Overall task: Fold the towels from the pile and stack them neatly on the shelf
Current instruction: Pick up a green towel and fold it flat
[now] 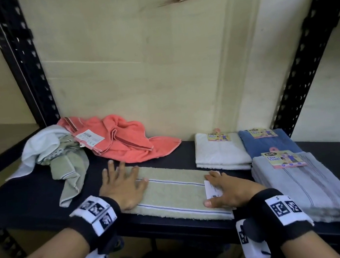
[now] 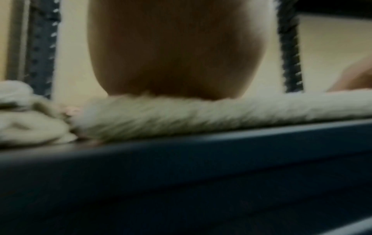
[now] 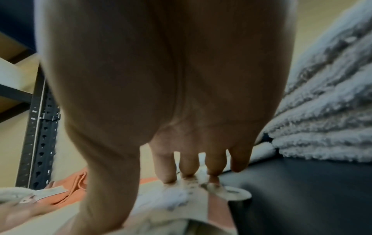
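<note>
Black metal shelf (image 1: pixel 163 155) w/ a pale wall behind is where we're working. We've got the beige striped towel (image 1: pixel 172 190) lying flat in a long strip along the front edge, half-folded by our guess. Left hand (image 1: pixel 121 188) lies flat, fingers spread, on its left end; right hand (image 1: pixel 223 190) presses straight fingers on the right end, over the paper tag (image 1: pixel 213 189). Hands are well apart, neither clamped on anything. Unfolded pile (image 1: pixel 77 148) sits back-left; folded stacks (image 1: pixel 287 170) on the right. Risks: the towel's near edge sits right at the shelf lip, so a sideways push could slide it off; the tag may crumple into the next fold & leave it lumpy; uneven ends would make the stack lean.
</note>
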